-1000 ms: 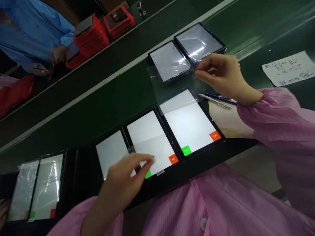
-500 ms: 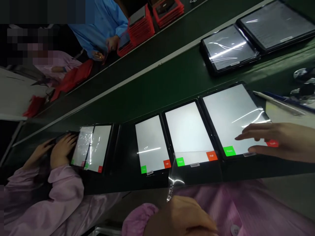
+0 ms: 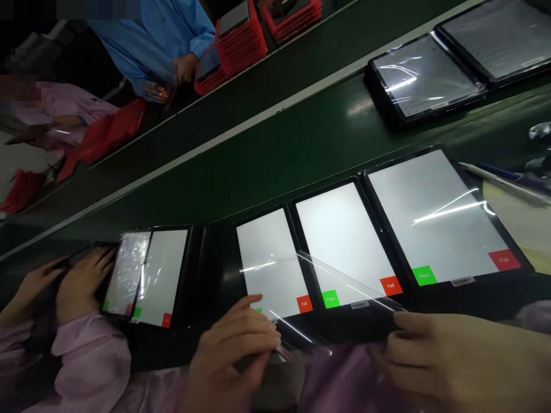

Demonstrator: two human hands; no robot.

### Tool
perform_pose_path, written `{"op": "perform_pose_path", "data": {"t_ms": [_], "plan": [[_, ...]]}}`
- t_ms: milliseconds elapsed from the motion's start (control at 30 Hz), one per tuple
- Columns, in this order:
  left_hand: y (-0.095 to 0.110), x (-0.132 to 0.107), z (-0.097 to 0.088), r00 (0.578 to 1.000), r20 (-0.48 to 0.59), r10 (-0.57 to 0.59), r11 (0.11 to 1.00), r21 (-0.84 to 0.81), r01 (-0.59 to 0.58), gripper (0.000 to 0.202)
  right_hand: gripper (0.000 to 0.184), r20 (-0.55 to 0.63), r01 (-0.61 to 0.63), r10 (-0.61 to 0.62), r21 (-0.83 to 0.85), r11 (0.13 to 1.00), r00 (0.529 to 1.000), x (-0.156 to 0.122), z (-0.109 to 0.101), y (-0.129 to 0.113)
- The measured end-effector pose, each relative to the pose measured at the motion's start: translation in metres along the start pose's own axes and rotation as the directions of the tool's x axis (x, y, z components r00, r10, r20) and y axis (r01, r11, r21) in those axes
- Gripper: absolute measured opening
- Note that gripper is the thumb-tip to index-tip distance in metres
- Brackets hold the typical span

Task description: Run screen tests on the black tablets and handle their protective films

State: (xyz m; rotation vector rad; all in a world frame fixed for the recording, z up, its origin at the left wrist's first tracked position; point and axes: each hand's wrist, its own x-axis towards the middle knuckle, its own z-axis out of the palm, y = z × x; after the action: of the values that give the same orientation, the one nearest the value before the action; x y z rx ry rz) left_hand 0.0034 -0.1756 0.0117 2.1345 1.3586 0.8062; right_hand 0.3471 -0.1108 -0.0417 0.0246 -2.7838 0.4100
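Observation:
Three tablets lie side by side on a black mat at the near edge: a left tablet (image 3: 269,265), a middle tablet (image 3: 344,244) and a right tablet (image 3: 434,218). All show white screens with green Pass and red Fail buttons. A clear plastic film (image 3: 327,298) is stretched in front of the middle tablet. My left hand (image 3: 232,355) pinches its left end and my right hand (image 3: 456,358) pinches its right end, both low in the view.
A co-worker's hands (image 3: 64,284) rest by two more lit tablets (image 3: 146,275) at the left. Two film-covered tablets (image 3: 424,77) lie on the green belt (image 3: 275,155) at the far right. Red trays (image 3: 241,34) and a person in blue stand beyond. Pens (image 3: 495,175) lie at the right.
My right hand left the right tablet's screen and dropped to the near edge. My left hand came up into view, and the film is now stretched between both hands.

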Motion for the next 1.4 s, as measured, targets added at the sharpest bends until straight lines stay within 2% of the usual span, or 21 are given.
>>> {"op": "perform_pose_path", "data": {"t_ms": [67,133,233,267,333,367,433,500,567,600,667,733,800,833,933,967,1033,1100,1167,1267,1400], "plan": [[-0.021,0.016,-0.004,0.999,-0.043,0.019,1.000,0.000,-0.019,0.028,0.027,0.077,0.057,-0.057,-0.005,0.998,0.995,0.005,0.004,0.006],[-0.041,0.033,-0.004,0.996,-0.080,0.030,0.999,-0.022,-0.031,0.028,0.027,0.125,0.035,-0.029,-0.046,0.998,0.992,0.009,0.001,0.015],[-0.064,0.057,-0.005,0.995,-0.097,0.038,0.996,-0.080,-0.045,0.023,0.029,0.111,-0.013,0.023,-0.091,0.996,0.994,0.014,-0.007,0.023],[-0.070,0.063,-0.006,0.996,-0.086,-0.003,0.996,-0.084,-0.005,0.020,0.031,0.090,-0.021,0.029,-0.097,0.995,0.995,0.016,-0.009,0.026],[-0.085,0.069,-0.011,0.982,-0.030,-0.185,0.982,-0.050,0.184,0.023,0.031,0.052,-0.051,0.057,-0.117,0.992,0.997,0.022,-0.012,0.033],[-0.095,0.069,-0.013,0.949,-0.004,-0.315,0.949,-0.014,0.315,0.034,0.030,0.039,-0.077,0.083,-0.127,0.989,0.996,0.025,-0.014,0.040],[-0.116,0.063,-0.014,0.835,-0.023,-0.550,0.834,0.034,0.550,0.057,0.026,0.051,-0.150,0.156,-0.098,0.984,0.987,0.033,-0.017,0.061],[-0.138,0.050,-0.006,0.735,-0.159,-0.659,0.751,-0.078,0.656,0.073,0.026,0.057,-0.266,0.264,0.033,0.963,0.963,0.041,-0.022,0.092],[-0.153,0.035,0.009,0.661,-0.316,-0.681,0.732,-0.256,0.632,0.081,0.023,0.020,-0.411,0.419,0.244,0.879,0.908,0.049,-0.030,0.130],[-0.157,0.029,0.018,0.633,-0.381,-0.674,0.739,-0.336,0.584,0.084,0.017,-0.014,-0.478,0.514,0.347,0.807,0.858,0.053,-0.035,0.149],[-0.160,0.021,0.034,0.601,-0.462,-0.653,0.757,-0.431,0.491,0.083,0.006,-0.076,-0.562,0.683,0.506,0.654,0.727,0.060,-0.047,0.182],[-0.160,0.019,0.043,0.590,-0.490,-0.641,0.764,-0.475,0.435,0.079,0.010,-0.126,-0.595,0.798,0.600,0.535,0.589,0.066,-0.060,0.203],[-0.161,0.022,0.042,0.603,-0.466,-0.648,0.757,-0.486,0.437,0.077,0.016,-0.177,-0.593,0.859,0.655,0.468,0.481,0.071,-0.072,0.211],[-0.162,0.024,0.038,0.614,-0.438,-0.657,0.750,-0.469,0.467,0.077,0.019,-0.202,-0.585,0.872,0.671,0.455,0.446,0.073,-0.076,0.212],[-0.163,0.039,0.022,0.647,-0.344,-0.680,0.732,-0.293,0.614,0.077,0.025,-0.275,-0.557,0.877,0.689,0.465,0.393,0.077,-0.085,0.203],[-0.161,0.046,0.018,0.664,-0.326,-0.673,0.735,-0.193,0.650,0.073,0.026,-0.292,-0.548,0.875,0.690,0.472,0.386,0.078,-0.086,0.200],[-0.154,0.065,0.013,0.736,-0.289,-0.612,0.766,0.016,0.643,0.059,0.028,-0.311,-0.541,0.874,0.693,0.477,0.372,0.079,-0.088,0.192],[-0.145,0.085,0.013,0.820,-0.208,-0.533,0.803,0.182,0.568,0.043,0.030,-0.320,-0.541,0.875,0.692,0.477,0.362,0.080,-0.090,0.186],[-0.138,0.103,0.017,0.869,-0.120,-0.481,0.827,0.265,0.495,0.030,0.031,-0.322,-0.548,0.877,0.688,0.476,0.357,0.079,-0.091,0.181],[-0.134,0.121,0.023,0.900,-0.088,-0.427,0.858,0.275,0.434,0.017,0.031,-0.336,-0.554,0.873,0.676,0.485,0.354,0.076,-0.092,0.175],[-0.134,0.130,0.028,0.910,-0.131,-0.394,0.880,0.233,0.414,0.008,0.025,-0.327,-0.554,0.858,0.660,0.507,0.396,0.067,-0.086,0.169]]}}
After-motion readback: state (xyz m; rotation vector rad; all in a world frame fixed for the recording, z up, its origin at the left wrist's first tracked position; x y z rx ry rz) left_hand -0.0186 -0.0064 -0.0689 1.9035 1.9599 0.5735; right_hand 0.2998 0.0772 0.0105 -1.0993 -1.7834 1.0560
